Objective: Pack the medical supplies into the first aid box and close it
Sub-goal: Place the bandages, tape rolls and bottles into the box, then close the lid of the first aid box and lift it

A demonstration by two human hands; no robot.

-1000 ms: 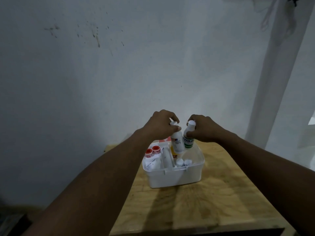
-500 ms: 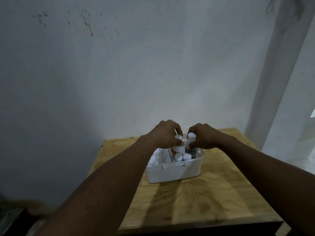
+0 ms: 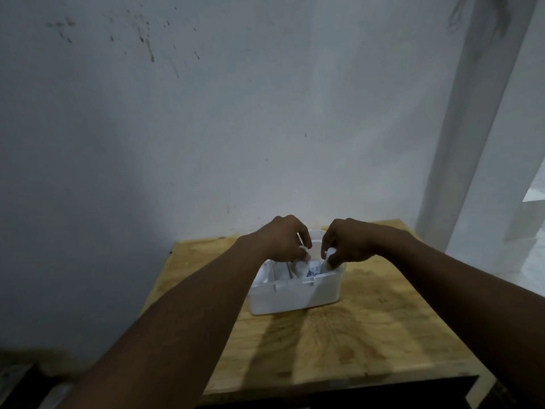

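Note:
An open white first aid box (image 3: 295, 295) stands on a small wooden table (image 3: 368, 335). My left hand (image 3: 283, 237) grips the top of a white bottle (image 3: 300, 267) that sits low inside the box's right half. My right hand (image 3: 351, 242) holds the white cap of a second bottle (image 3: 328, 258) beside it, also down in the box. Another white bottle with a dark label (image 3: 313, 268) stands between them. The left half of the box is mostly hidden by my left forearm. No lid is in sight.
The table stands against a pale, stained wall (image 3: 206, 128). A white post or door frame (image 3: 472, 128) rises at the right. Dark floor clutter (image 3: 17, 382) lies at the lower left, beyond the table's edge.
Both hands have lowered the two bottles from above the box down into its right half. The view has tilted, so the box sits lower and further away.

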